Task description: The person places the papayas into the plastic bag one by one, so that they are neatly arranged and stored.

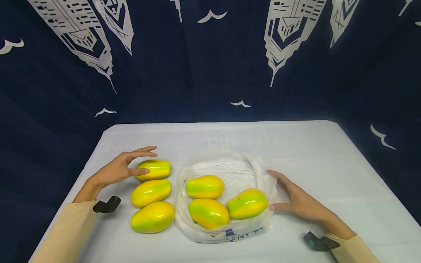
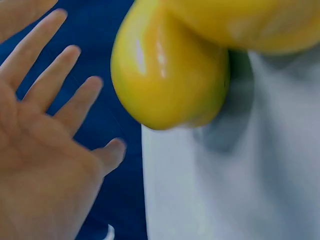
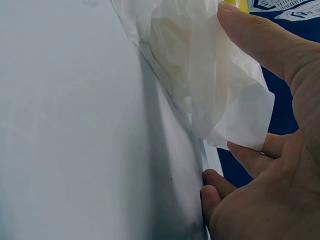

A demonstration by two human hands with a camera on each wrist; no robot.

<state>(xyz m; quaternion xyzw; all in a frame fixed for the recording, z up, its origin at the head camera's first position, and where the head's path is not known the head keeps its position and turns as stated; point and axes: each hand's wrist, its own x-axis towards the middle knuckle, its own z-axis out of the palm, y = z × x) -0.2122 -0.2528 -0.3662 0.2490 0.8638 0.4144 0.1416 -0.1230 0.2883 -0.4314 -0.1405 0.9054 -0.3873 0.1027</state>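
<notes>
Three yellow-green papayas lie in a column on the left of the table: a far papaya (image 1: 158,168), a middle papaya (image 1: 151,193) and a near papaya (image 1: 153,217). My left hand (image 1: 116,168) is at the far papaya, its thumb in front of the fruit and its fingers stretched out beyond it. The left wrist view shows that hand (image 2: 55,130) with fingers spread. A thin white plastic bag (image 1: 223,237) stands with its mouth open upward, holding three papayas (image 1: 205,187). At the bag's right side, my right hand (image 1: 296,199) touches the plastic with thumb and fingers apart.
The table (image 1: 329,153) has a white cover with faint lettering. Behind it hangs a dark blue cloth (image 1: 197,73) with white printed buildings and birds. A black wrist device (image 1: 106,204) sits on the left sleeve, another device (image 1: 320,241) on the right.
</notes>
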